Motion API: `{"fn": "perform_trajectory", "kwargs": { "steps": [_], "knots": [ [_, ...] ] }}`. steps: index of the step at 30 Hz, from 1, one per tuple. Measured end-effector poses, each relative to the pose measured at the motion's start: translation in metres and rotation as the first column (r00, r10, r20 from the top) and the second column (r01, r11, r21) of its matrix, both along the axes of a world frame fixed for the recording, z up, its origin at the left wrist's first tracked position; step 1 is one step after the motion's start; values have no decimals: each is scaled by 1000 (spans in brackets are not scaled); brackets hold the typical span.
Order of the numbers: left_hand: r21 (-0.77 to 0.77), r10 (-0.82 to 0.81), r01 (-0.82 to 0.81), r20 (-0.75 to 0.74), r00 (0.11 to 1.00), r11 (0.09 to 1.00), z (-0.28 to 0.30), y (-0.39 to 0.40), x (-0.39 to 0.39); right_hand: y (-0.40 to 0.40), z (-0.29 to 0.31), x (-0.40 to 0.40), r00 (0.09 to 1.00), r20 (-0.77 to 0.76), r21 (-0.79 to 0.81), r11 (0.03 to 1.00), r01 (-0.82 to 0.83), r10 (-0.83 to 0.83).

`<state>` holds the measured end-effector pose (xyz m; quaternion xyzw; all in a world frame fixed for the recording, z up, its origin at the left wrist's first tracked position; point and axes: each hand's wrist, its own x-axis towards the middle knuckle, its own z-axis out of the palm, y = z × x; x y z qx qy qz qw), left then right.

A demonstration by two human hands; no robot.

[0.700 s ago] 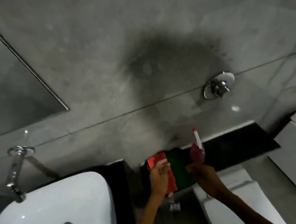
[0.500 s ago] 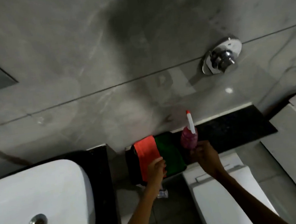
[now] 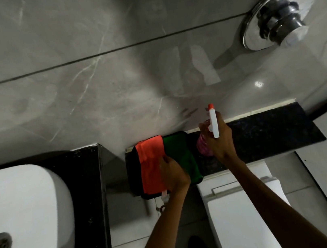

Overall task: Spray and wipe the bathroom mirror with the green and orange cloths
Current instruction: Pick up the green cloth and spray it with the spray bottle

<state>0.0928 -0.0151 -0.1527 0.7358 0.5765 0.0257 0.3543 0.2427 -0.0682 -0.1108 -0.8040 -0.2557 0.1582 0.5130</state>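
Observation:
An orange cloth (image 3: pixel 150 164) and a green cloth (image 3: pixel 180 153) lie side by side, draped over the left end of a black stone ledge (image 3: pixel 272 133). My left hand (image 3: pixel 173 172) rests where the two cloths meet, fingers curled over the orange one's edge. My right hand (image 3: pixel 218 139) is wrapped around the neck of a pink spray bottle (image 3: pixel 203 145) with a white, red-tipped nozzle (image 3: pixel 213 120), standing on the ledge beside the green cloth. No mirror is in view.
A white basin (image 3: pixel 22 208) on a black counter (image 3: pixel 87 190) fills the lower left. A white toilet (image 3: pixel 246 213) stands below the ledge. A chrome flush button (image 3: pixel 278 17) juts from the grey tiled wall (image 3: pixel 87 71).
The view has tilted down and closed in, so the mirror and tap have left the frame. My right hand has closed around the spray bottle's neck. My left hand stays on the cloths.

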Motion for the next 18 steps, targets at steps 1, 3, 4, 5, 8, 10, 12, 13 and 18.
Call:
{"fn": "perform_trajectory", "kwargs": {
  "steps": [1,3,4,5,8,10,12,13,18],
  "knots": [
    [25,-11,13,-65,998,1000,0,0,2,1,1,1,1000,26,16,1000,3,-3],
    [15,-25,27,-108,994,1000,-4,1,8,3,-1,2,995,93,65,998,14,-20],
    [8,-34,35,-103,994,999,-6,0,11,3,-3,2,991,133,95,995,13,-25],
    [-15,-56,55,-115,992,998,-10,0,14,2,-2,-1,986,163,111,994,18,-36],
    [-53,-13,6,-137,990,999,-16,2,22,-6,-5,-9,973,216,134,989,55,-83],
    [-22,25,-29,-164,986,999,-11,1,28,-16,-5,-14,970,221,130,989,75,-103],
    [-21,74,-80,-218,973,997,-7,-3,35,-25,-5,-16,972,209,130,988,81,-108],
    [-17,77,-84,-251,965,996,-7,-6,40,-28,-2,-18,973,202,125,988,88,-112],
    [-8,177,-185,-254,951,983,-11,-3,57,-42,0,-20,982,167,134,989,62,-84]
  ]
}}
